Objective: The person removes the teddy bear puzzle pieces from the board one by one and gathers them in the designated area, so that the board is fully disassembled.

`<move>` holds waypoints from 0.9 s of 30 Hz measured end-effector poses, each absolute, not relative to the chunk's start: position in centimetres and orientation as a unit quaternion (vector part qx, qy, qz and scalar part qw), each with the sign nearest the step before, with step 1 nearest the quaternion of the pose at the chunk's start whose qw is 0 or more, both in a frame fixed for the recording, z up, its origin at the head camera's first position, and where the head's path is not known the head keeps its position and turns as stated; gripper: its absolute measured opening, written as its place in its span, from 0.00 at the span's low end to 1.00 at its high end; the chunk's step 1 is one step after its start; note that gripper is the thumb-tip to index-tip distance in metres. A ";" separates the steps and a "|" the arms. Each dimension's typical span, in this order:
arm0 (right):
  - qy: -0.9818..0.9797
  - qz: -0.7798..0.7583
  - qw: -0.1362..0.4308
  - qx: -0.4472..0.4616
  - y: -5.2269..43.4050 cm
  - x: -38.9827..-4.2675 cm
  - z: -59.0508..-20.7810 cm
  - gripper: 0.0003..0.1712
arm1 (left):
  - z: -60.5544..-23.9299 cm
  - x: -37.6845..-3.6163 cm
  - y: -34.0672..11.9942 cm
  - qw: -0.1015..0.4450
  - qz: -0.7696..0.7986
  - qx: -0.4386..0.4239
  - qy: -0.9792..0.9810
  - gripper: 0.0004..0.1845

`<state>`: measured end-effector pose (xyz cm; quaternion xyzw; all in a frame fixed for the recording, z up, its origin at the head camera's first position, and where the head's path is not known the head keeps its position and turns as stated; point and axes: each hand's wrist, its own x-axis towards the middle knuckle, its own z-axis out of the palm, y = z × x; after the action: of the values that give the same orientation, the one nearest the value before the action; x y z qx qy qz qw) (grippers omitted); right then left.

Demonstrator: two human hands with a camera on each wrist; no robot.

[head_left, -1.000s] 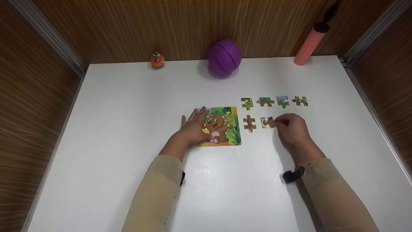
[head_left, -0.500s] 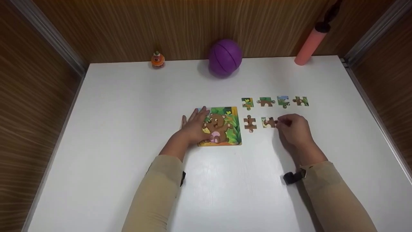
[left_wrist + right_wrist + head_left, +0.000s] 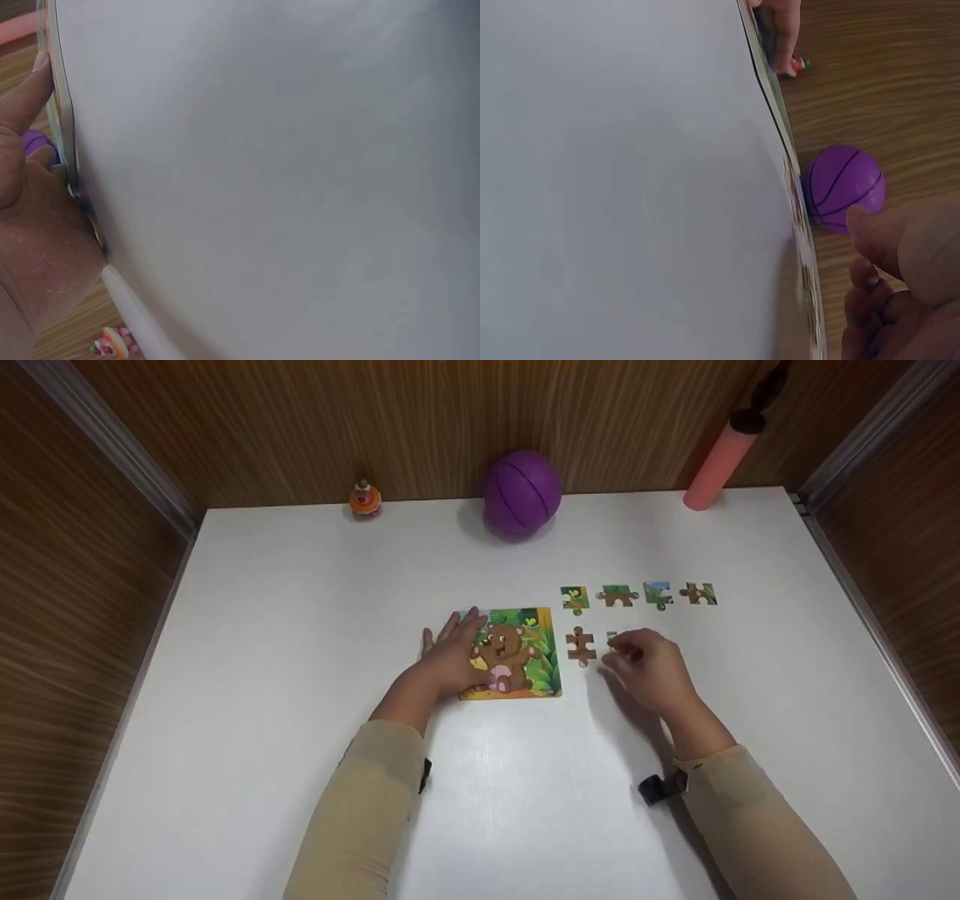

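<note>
Your left hand (image 3: 450,656) lies flat with straight fingers on the near-left part of the bear puzzle board (image 3: 525,652), holding it against the white table (image 3: 300,660). Your right hand (image 3: 651,669) has its fingers curled down over a loose puzzle piece (image 3: 613,639); only a green and brown edge of that piece shows past your fingertips, so the grip looks like a pinch, but you cannot tell from here whether the piece is off the table.

Just left of your right fingertips, between them and the board, lies another brown loose piece (image 3: 580,646). Beyond your fingers, four more pieces sit in a row (image 3: 637,595), well apart from the board.

As a judgement: the work is in its middle. The board's picture reads as mostly whole, though your left hand hides part of it, so which gaps are open is unclear. Six pieces lie off the board, one of them under your right fingers.

Far past both hands stand a purple ball (image 3: 523,495), a small orange toy (image 3: 365,499) and a pink pump (image 3: 721,457).
</note>
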<state>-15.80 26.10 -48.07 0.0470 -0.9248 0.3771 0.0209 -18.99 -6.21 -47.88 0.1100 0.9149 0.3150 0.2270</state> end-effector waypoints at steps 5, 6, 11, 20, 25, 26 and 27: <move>-0.920 0.386 0.003 0.072 24.6 -15.5 -48.0 0.11 | -47.8 -19.0 -6.1 0.228 0.315 0.108 0.915 0.57; -0.918 0.388 -0.001 0.079 24.3 -15.5 -48.1 0.10 | -47.7 -19.0 -6.1 0.228 0.314 0.109 0.915 0.57; -0.912 0.398 -0.027 0.096 22.9 -15.4 -48.2 0.09 | -47.7 -19.0 -6.2 0.228 0.309 0.112 0.916 0.57; -0.906 0.405 -0.090 0.082 20.9 -14.9 -48.5 0.20 | -47.7 -19.0 -6.2 0.228 0.308 0.113 0.917 0.57; -0.910 0.391 -0.115 0.083 20.0 -14.8 -48.5 0.25 | -47.7 -18.9 -6.2 0.227 0.310 0.114 0.916 0.58; -0.912 0.384 -0.118 0.083 19.8 -14.7 -48.5 0.26 | -47.7 -18.9 -6.2 0.226 0.310 0.113 0.916 0.58; -0.914 0.379 -0.119 0.084 19.7 -14.7 -48.5 0.26 | -47.7 -18.9 -6.2 0.226 0.311 0.112 0.916 0.58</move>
<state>-14.73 19.66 -48.50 0.0836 -0.9138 0.3793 -0.1191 -18.94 -6.15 -47.73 0.1124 0.9163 0.3106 0.2262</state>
